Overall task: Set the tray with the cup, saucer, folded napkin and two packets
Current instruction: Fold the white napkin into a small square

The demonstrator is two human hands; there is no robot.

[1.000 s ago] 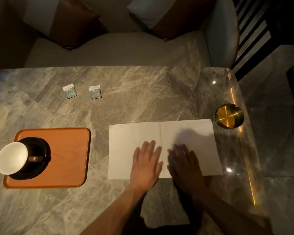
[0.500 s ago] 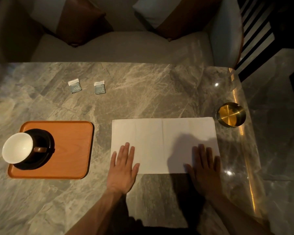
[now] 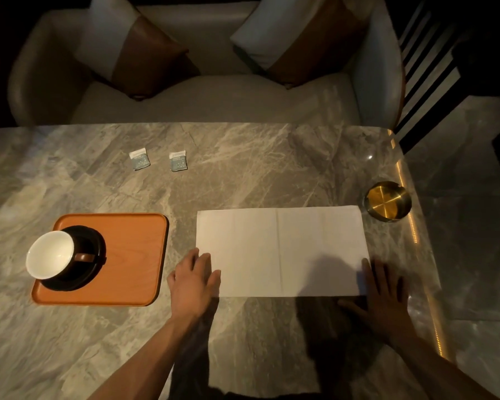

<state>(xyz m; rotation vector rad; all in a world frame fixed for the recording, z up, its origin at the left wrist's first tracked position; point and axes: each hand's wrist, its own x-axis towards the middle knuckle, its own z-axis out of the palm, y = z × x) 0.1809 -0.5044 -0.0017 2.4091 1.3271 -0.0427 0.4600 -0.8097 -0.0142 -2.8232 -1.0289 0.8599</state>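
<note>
A white napkin (image 3: 280, 249) lies flat on the marble table, folded into a wide rectangle with a crease down its middle. My left hand (image 3: 192, 282) rests flat at its near left corner, fingers apart. My right hand (image 3: 384, 293) rests flat at its near right corner, also spread. An orange tray (image 3: 133, 261) sits to the left. On it stands a dark saucer (image 3: 97, 241) holding a cup (image 3: 51, 254) with a white inside. Two small blue-and-white packets (image 3: 139, 159) (image 3: 178, 160) lie side by side farther back on the table.
A round brass ashtray (image 3: 387, 200) stands near the table's right edge, just beyond the napkin's far right corner. Past the far edge is a pale sofa (image 3: 208, 102) with two cushions. A lit strip runs along the table's right edge.
Both hands slid apart from the napkin's middle to its near corners, left hand going left and right hand going right. The napkin stays flat.
</note>
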